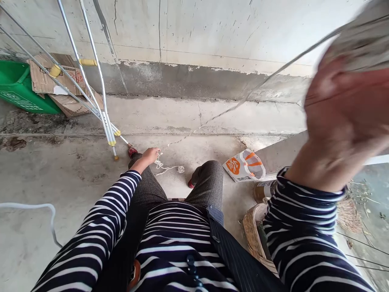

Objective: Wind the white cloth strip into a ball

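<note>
Sitting on the concrete floor, the person had the left hand closed on a white string down past the knees, fingers pinched together on it. Just beyond that grip, a small loose tangle of the string lay on the floor. From the pinch the string ran taut, up and away to the raised right hand, which was blurred; it seemed wrapped round a spool, though how tightly, I couldn't tell. Winding looked partly done: some turns on the spool, slack left at the low grip. Crutches leaned beyond the left hand; a woven basket and a paper bag sat under the raised arm.
</note>
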`<action>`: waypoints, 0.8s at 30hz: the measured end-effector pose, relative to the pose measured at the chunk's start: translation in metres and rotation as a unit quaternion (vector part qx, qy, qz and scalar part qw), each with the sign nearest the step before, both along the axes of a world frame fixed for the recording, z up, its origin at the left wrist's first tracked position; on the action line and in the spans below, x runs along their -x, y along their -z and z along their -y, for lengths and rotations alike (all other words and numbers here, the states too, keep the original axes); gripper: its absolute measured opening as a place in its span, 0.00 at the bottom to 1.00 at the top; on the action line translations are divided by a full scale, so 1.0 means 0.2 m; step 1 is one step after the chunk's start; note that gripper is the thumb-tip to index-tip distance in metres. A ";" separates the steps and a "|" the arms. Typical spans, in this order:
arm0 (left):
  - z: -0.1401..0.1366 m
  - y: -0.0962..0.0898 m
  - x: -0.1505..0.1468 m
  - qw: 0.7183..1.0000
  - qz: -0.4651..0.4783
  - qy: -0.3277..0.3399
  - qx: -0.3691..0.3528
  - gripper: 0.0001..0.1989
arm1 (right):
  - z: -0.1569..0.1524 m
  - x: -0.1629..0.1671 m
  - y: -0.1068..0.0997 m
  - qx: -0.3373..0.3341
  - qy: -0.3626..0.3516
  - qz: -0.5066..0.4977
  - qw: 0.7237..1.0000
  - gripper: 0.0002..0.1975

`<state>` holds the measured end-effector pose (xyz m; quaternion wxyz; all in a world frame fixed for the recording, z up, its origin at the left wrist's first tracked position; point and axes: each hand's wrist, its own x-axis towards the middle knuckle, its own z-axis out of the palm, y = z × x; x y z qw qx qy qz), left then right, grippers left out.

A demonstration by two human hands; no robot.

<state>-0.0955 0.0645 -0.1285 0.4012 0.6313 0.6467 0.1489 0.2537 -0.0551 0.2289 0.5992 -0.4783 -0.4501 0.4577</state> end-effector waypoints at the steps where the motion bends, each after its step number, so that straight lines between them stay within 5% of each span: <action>1: -0.01 -0.02 -0.03 1.000 0.001 0.005 0.000 0.11 | -0.03 0.08 0.03 -0.074 0.004 -0.043 0.996 0.17; 3: -0.03 -0.08 -0.10 1.000 0.020 0.013 -0.014 0.17 | -0.09 0.22 0.12 -0.059 -0.048 -0.087 0.993 0.18; 7: -0.04 -0.32 -0.26 0.981 0.170 0.030 -0.089 0.14 | -0.21 0.37 0.37 0.022 -0.091 -0.151 0.984 0.18; 14: 0.09 -0.78 -0.49 0.877 0.445 0.047 -0.177 0.22 | -0.27 0.44 0.50 0.065 -0.122 -0.167 0.976 0.23; 17: 0.14 -0.86 -0.53 0.869 0.462 0.054 -0.167 0.21 | -0.27 0.45 0.54 0.069 -0.111 -0.160 0.978 0.25; 24: 0.18 -0.85 -0.50 0.885 0.429 0.057 -0.170 0.21 | -0.30 0.40 0.65 0.066 -0.103 -0.148 0.981 0.23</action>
